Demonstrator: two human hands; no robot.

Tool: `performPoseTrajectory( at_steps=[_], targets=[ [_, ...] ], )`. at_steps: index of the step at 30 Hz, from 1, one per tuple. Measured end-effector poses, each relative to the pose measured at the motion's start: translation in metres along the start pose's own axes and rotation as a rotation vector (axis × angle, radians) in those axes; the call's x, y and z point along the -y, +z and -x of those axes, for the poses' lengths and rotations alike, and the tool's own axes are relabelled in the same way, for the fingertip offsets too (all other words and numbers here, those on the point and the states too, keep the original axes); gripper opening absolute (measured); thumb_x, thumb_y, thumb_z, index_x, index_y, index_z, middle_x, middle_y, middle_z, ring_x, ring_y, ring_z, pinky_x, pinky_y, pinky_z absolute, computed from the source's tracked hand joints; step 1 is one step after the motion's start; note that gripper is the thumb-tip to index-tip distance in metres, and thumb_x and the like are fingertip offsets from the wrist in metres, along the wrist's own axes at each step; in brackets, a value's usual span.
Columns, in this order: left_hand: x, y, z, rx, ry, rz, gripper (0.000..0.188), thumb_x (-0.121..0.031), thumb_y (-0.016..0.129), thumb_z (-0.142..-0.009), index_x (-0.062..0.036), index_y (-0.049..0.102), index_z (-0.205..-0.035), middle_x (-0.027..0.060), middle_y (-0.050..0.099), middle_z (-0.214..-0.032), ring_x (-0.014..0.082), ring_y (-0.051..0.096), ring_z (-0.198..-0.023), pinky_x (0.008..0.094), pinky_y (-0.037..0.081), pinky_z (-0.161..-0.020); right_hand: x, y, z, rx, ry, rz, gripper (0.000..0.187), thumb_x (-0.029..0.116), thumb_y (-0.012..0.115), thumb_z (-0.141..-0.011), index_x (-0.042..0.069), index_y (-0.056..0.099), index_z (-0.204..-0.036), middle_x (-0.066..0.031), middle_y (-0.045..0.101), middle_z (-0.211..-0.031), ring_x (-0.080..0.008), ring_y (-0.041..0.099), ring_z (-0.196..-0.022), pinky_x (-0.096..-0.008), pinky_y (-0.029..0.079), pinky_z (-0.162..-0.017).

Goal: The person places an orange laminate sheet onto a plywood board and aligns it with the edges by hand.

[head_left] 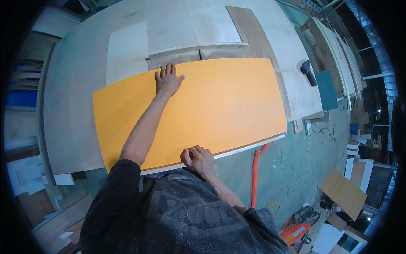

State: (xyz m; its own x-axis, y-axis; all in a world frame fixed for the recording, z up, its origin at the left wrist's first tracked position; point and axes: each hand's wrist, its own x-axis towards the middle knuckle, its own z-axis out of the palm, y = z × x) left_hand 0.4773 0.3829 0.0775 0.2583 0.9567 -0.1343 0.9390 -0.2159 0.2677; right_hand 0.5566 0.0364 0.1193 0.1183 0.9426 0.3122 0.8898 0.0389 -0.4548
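A large orange-yellow panel (224, 101) lies flat across the near side of the worktable. My left hand (168, 81) reaches over it, fingers spread and palm down by its far edge. At the panel's near edge my right hand (198, 158) rests with its fingers curled in. Whatever may be inside those fingers is hidden from view. A pale board edge (249, 147) shows just beneath the panel's near side.
Pale boards (127, 46) and a brown wooden strip (253, 31) lie beyond the panel. A dark cordless power tool (308, 73) sits at the table's right. An orange-red hose (254, 178) hangs below the near edge. A tan board (343, 194) lies at lower right.
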Motion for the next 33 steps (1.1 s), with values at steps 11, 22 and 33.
performPoseTrajectory(
  at_steps=[11,22,33],
  targets=[
    [0.005,-0.023,-0.058,0.108,-0.051,0.023,0.075,-0.06,0.036,-0.11,-0.0257,0.013,-0.172,0.0055,0.003,-0.18,0.0361,-0.003,-0.165,0.0688,0.004,-0.128,-0.004,0.022,-0.06,0.164,0.094,0.007,0.025,0.033,0.069,-0.095,0.009,0.072,-0.087,-0.0093,0.074,-0.083,-0.0312,0.074,-0.069,-0.0424,0.061,-0.068],
    [-0.006,-0.017,0.043,0.158,0.112,-0.063,0.085,-0.07,0.044,-0.104,-0.0284,0.014,-0.172,0.0055,0.005,-0.18,0.0328,0.002,-0.165,0.0677,0.008,-0.128,-0.004,0.026,-0.065,0.065,0.075,-0.004,0.021,0.028,0.07,-0.092,0.01,0.071,-0.081,-0.0083,0.07,-0.074,-0.0278,0.071,-0.064,-0.0409,0.056,-0.062],
    [0.004,-0.035,-0.047,0.174,0.075,-0.047,0.084,-0.068,0.047,-0.104,-0.029,0.016,-0.172,0.0037,0.008,-0.18,0.0317,0.005,-0.165,0.0677,0.012,-0.128,-0.016,0.058,-0.144,0.071,0.087,0.005,0.019,0.026,0.068,-0.09,0.009,0.072,-0.081,-0.0086,0.071,-0.074,-0.0285,0.072,-0.062,-0.041,0.057,-0.061]
  ],
)
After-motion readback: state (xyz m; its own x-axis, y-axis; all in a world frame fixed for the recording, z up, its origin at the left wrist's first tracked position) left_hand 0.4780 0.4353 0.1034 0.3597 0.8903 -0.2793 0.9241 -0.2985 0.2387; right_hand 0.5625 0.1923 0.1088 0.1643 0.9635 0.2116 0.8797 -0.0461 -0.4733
